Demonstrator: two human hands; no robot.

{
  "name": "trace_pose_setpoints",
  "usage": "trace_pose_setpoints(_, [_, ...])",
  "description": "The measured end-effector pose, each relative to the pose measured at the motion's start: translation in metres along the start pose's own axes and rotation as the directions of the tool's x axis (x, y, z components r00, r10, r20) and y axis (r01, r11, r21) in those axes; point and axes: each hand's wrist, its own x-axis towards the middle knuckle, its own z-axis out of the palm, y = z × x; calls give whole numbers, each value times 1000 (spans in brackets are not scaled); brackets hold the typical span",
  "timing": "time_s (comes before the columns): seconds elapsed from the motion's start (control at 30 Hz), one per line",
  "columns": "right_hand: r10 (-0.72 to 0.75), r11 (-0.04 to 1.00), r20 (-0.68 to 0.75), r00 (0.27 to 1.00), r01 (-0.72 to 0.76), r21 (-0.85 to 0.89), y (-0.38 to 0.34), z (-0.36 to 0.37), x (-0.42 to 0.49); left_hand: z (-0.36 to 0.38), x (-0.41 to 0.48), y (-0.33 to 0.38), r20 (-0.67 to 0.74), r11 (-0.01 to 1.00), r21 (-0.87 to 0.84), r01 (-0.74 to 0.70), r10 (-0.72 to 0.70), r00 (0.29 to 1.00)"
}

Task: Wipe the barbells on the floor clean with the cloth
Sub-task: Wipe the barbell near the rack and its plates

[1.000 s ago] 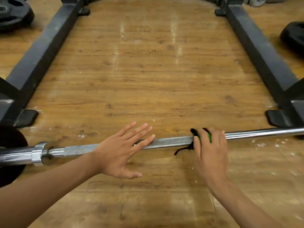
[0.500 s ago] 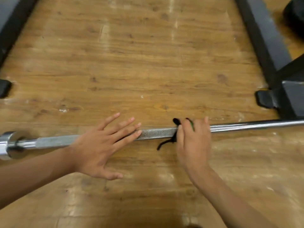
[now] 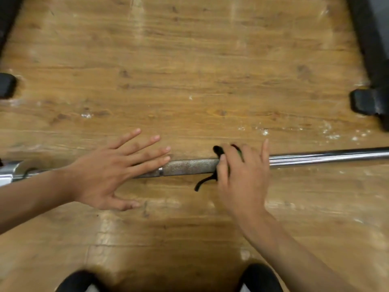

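1. The barbell (image 3: 189, 167) lies across the wooden floor (image 3: 189, 70), running left to right in front of the person, between the black rack feet (image 3: 366, 102).
2. The left hand (image 3: 109, 175) lies flat over the bar near its left collar, fingers straight and spread, gripping nothing. It looks to be steadying the bar.
3. The right hand (image 3: 242, 178) is curled over the bar a little to the right, with the dark cloth (image 3: 217, 152) bunched under its fingers. The little finger sticks out straight. A thin tail of cloth hangs down on the near side.
4. The cloth sits where the dull, rough knurled stretch meets the shiny smooth shaft on the right.
5. The bar is steel, so I judge it heavy, stiff and apt to roll on the floor; a flat palm on top should hold it.
6. The cloth is soft and limp. It likely drags on the knurling and slides easily on the polished part.
7. The best hold is probably the cloth wrapped round the bar under curled fingers.
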Motion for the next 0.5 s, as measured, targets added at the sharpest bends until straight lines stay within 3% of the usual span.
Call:
trace_pose_setpoints(0.07, [-150,987,54,987,146,66,-34,8,-9,1,-4,6,-5,1000,-2,12,-12,1000])
trace_pose_setpoints(0.17, [-302,953,59,951,304,-19,12,-6,-9,1,-7,9,-12,1000,-7,15,-15,1000])
trace_pose_setpoints(0.23, [-202,974,0,979,201,-106,68,-22,-14,4,-9,15,-15,1000,-8,16,-16,1000])
trace_pose_setpoints(0.3, [29,987,-60,998,-38,-157,108,-39,-13,7,-11,23,-29,999,22,36,-35,999])
trace_pose_setpoints(0.37, [203,962,-81,976,-215,-169,103,-43,-17,7,-10,30,-40,996,67,66,-63,997])
trace_pose_setpoints(0.43, [150,985,-29,988,-152,-79,53,-29,-23,8,-11,34,-48,991,94,91,-87,995])
trace_pose_setpoints(0.5, [-25,999,61,998,22,39,-13,-11,-32,10,-12,39,-45,990,105,89,-84,995])
